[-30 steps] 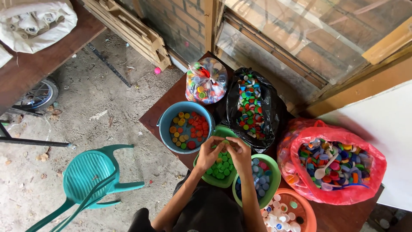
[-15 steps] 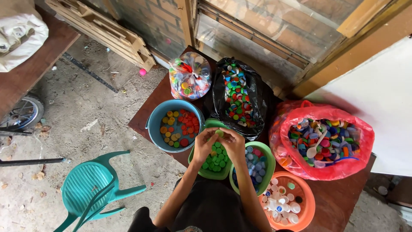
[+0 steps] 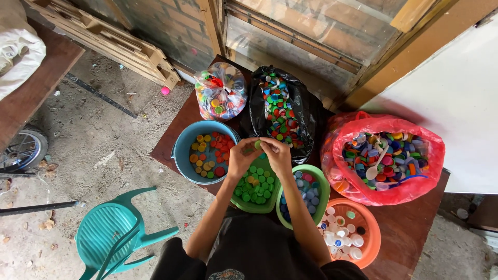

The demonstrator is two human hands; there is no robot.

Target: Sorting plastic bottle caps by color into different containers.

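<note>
Here both hands, left hand (image 3: 243,156) and right hand (image 3: 276,154), pinch one green cap (image 3: 257,144) together at frame centre, directly above the green bowl (image 3: 255,206) (both equally near).

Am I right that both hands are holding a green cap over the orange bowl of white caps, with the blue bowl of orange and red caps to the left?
Not quite: in the head view the left hand and right hand hold the green cap over the green bowl of green caps, not the orange one. The blue bowl of orange and red caps is indeed to the left.
</note>
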